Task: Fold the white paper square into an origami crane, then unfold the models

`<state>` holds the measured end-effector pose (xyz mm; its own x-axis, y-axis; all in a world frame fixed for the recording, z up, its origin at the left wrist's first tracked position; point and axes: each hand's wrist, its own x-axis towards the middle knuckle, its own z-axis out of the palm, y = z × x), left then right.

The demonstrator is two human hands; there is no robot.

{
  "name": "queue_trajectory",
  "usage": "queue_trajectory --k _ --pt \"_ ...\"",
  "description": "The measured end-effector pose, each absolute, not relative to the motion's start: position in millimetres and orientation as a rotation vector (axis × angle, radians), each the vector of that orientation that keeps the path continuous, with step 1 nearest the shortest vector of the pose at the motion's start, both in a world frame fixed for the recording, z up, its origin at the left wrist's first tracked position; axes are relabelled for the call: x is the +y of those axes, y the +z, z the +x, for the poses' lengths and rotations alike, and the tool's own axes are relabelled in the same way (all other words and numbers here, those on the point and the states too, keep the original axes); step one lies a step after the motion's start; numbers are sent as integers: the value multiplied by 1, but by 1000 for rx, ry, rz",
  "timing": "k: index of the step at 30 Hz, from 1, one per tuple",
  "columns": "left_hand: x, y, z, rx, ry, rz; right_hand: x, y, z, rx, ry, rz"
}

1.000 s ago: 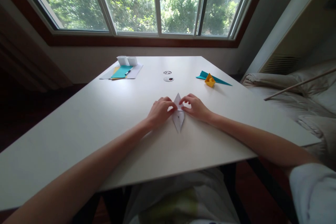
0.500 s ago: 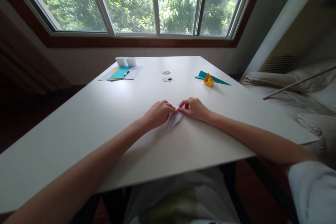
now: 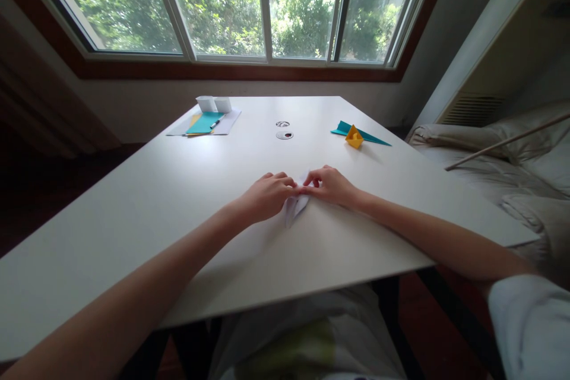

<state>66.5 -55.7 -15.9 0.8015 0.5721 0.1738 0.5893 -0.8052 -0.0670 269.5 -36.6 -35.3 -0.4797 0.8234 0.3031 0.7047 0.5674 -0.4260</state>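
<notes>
Head view: I watch the left hand and right hand pinching white paper, folded but seemingly unfinished; the yellow boat and blue plane look complete.

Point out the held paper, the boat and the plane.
Held paper (image 3: 291, 211), head view: near flaps.
Boat (image 3: 354, 142), head view: yellow hull.
Plane (image 3: 371, 138), head view: teal wing beside the boat.

The left hand and right hand hide the middle of the folded white paper, and its near tip looks blurry. At two o'clock, a yellow boat hides part of a blue paper plane. The top edge cuts off the window at twelve o'clock; the right edge cuts off a stick at three.
</notes>
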Motion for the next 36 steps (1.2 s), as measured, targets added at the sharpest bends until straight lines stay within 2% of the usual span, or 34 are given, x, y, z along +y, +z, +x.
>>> queue_trajectory --k 7,17,26,32,36 --pt "-58 -19 66 -896 -193 -2837 -28 -30 268 -2376 582 -1319" --pt "-52 -24 58 -956 -250 -2968 -27 -20 277 -2470 815 -1194" --pt "-47 -26 52 -1015 -528 -3078 -23 -35 285 -2297 522 -1251" --pt "-39 -35 50 -1480 -766 -2842 -22 -36 284 -2324 400 -1242" --pt "-41 -36 54 -1467 -804 -2859 -26 -32 279 -2270 396 -1188"
